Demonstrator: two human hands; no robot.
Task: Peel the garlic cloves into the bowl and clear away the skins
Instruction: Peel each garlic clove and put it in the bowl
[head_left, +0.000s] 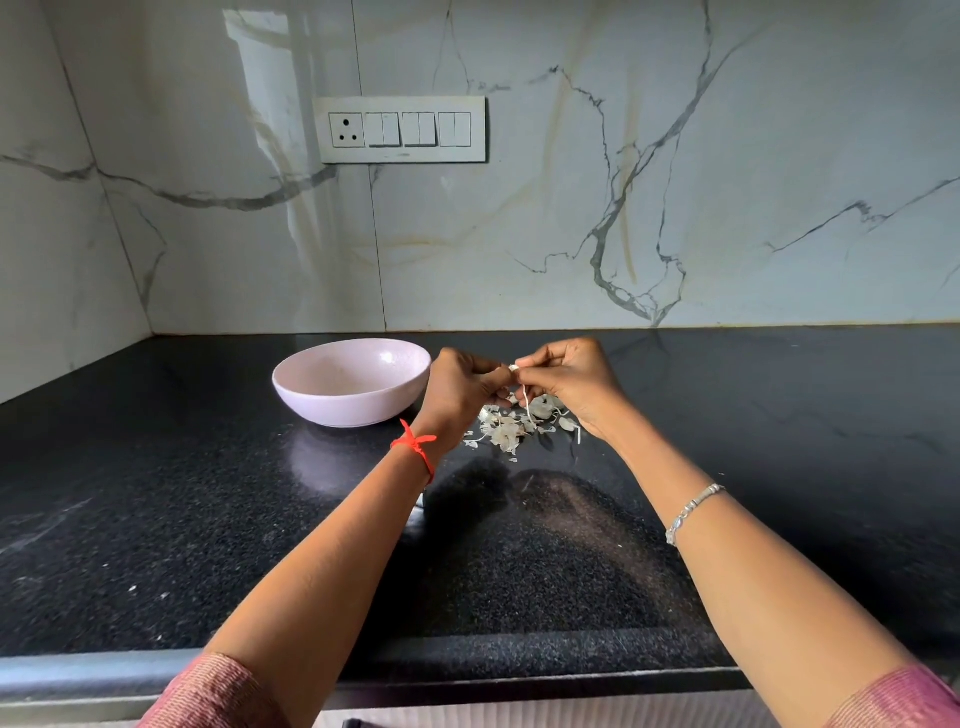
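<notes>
My left hand (462, 387) and my right hand (566, 379) meet above the black counter and together pinch a small garlic clove (514, 368) between their fingertips. A thin strip of skin hangs down from the clove. Below the hands lies a heap of pale garlic skins (511, 428) on the counter. A pale pink bowl (311, 387) stands to the left of my left hand; the part of its inside that I see is bare.
The black speckled counter (182, 493) runs to a marble wall behind and a side wall at left. A switch panel with a socket (402, 130) is on the back wall. The counter's front edge (467, 670) lies near my elbows.
</notes>
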